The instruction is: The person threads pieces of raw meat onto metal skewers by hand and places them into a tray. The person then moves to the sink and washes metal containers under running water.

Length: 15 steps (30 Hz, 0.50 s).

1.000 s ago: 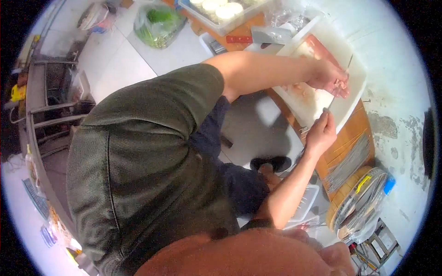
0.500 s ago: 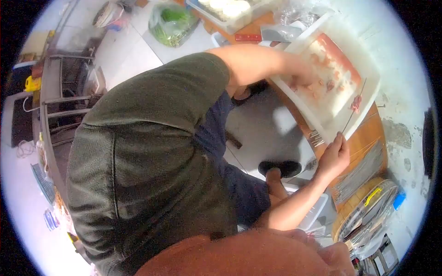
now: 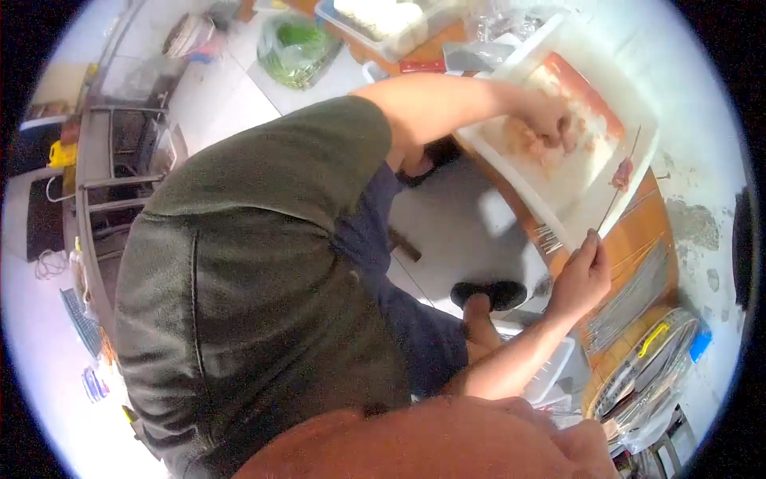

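My right hand (image 3: pixel 585 271) grips the lower end of a thin skewer (image 3: pixel 613 209), which slants up over the right side of a white tray (image 3: pixel 550 203). A small clump of red meat (image 3: pixel 622 174) is threaded partway along it. Over the tray, my left hand (image 3: pixel 546 116) has its fingers closed on a pale piece of meat (image 3: pixel 569 142). Beneath and beside that hand lie loose meat pieces (image 3: pixel 523 142). A reddish slab (image 3: pixel 574 84) lines the tray's far side.
A cleaver (image 3: pixel 423 67) with a red handle lies beside the tray. Bare skewers (image 3: pixel 630 291) lie in a bundle on the wooden table (image 3: pixel 650 211). Nearby stands a round basket (image 3: pixel 614 383). A bag of greens (image 3: pixel 295 52) and a plastic tub (image 3: pixel 391 40) are farther back.
My left hand has lifted from the loose meat and shifted right, now with a piece in its fingers. My right hand and the skewer have moved only slightly to the right.
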{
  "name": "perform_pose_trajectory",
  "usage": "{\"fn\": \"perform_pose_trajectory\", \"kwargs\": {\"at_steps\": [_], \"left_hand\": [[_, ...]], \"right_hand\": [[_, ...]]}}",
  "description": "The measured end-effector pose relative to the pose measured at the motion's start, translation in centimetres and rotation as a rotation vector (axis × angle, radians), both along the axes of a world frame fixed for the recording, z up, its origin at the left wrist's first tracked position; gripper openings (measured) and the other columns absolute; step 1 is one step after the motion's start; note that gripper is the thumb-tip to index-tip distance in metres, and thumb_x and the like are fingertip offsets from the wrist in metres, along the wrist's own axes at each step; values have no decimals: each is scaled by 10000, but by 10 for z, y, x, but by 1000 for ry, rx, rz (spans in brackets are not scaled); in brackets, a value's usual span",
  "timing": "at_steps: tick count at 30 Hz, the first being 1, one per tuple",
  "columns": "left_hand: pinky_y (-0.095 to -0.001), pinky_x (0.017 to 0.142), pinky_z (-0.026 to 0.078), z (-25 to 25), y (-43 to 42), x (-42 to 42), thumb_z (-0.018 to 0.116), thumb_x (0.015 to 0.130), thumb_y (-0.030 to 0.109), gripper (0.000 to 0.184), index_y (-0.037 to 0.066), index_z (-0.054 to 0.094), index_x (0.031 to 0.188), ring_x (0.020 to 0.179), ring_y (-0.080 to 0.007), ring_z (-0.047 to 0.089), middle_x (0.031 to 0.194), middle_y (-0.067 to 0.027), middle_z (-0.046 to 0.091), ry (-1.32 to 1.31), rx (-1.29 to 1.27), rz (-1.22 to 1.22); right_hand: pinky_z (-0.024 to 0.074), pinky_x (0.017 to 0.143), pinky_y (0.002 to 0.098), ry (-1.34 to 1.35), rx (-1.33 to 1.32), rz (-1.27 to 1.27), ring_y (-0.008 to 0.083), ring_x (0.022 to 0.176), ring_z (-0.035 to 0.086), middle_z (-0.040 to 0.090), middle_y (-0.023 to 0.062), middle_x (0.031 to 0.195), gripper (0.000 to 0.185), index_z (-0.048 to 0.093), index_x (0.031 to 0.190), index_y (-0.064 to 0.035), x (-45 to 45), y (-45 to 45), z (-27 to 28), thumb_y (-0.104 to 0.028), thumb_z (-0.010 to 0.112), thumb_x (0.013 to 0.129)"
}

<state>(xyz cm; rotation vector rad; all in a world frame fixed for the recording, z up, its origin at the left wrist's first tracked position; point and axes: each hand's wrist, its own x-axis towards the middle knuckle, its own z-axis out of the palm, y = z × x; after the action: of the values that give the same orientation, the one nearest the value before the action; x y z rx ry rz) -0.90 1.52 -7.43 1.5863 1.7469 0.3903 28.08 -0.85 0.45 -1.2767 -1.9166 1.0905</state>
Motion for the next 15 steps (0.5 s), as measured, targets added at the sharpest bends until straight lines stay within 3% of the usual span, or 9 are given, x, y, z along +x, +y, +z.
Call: {"fn": "perform_pose_trajectory", "kwargs": {"at_steps": [5, 7, 12, 15], "left_hand": [[-315, 820, 520, 3, 4, -12, 617, 933, 258, 272, -4, 654, 996, 981, -199, 650, 942, -101, 693, -965, 87, 286], [-318, 824, 521, 8, 6, -8, 600, 942, 245, 242, 7, 643, 963, 968, -202, 647, 936, -99, 681, -1196, 149, 371], [-327, 833, 525, 32, 9, -2, 560, 963, 213, 204, 36, 616, 880, 934, -209, 637, 923, -94, 650, -1247, 397, 419], [-332, 839, 527, 39, 6, -5, 536, 976, 194, 213, 53, 599, 830, 914, -213, 632, 915, -90, 631, -941, 647, 298]], "right_hand": [[313, 471, 219, -3, 12, 15, 45, 535, 410, 495, -31, 619, 282, 692, 1058, 31, 4, 0, -11, -209, 600, 944], [312, 468, 216, -23, 69, 51, 43, 530, 410, 492, -33, 616, 276, 690, 1063, 30, 5, 0, -17, -201, 598, 944], [315, 473, 211, 33, -23, 97, 39, 540, 410, 487, -38, 622, 253, 691, 1056, 14, -1, -10, -23, -191, 586, 952], [320, 476, 206, 32, -71, 126, 37, 541, 412, 486, -39, 623, 239, 693, 1041, 10, -5, -16, -18, -182, 580, 955]]}}
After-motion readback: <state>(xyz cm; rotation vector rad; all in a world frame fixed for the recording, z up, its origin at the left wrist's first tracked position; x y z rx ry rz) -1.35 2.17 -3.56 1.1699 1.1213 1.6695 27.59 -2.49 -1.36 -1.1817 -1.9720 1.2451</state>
